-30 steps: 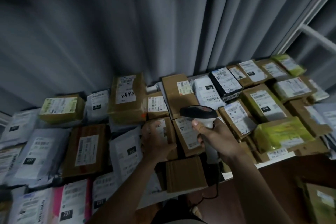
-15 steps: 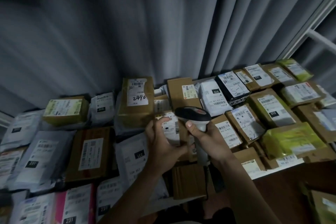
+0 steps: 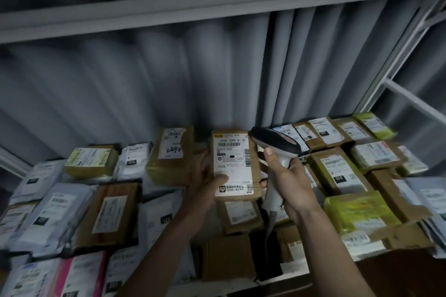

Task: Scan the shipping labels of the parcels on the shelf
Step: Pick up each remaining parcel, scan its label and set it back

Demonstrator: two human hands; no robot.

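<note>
I've got a small brown parcel lifted in my left hand at centre frame, thumb pressed flat on the lower part of its white shipping label and fingers wrapped behind, so the face tilts up toward me and the barcode near the top stays uncovered. My right hand is gripping the handle of the scanner, fingers curled tight around it, its dark head just beside the parcel's upper right corner and angled across toward that barcode, which looks like the line I need for a clean read. Below and around my arms the shelf is packed with the rest: grey mailers at left, brown boxes and a yellow-taped parcel at right, labels mostly face up. Plenty left to scan, I'd judge; the dim light may make the label harder to catch.
</note>
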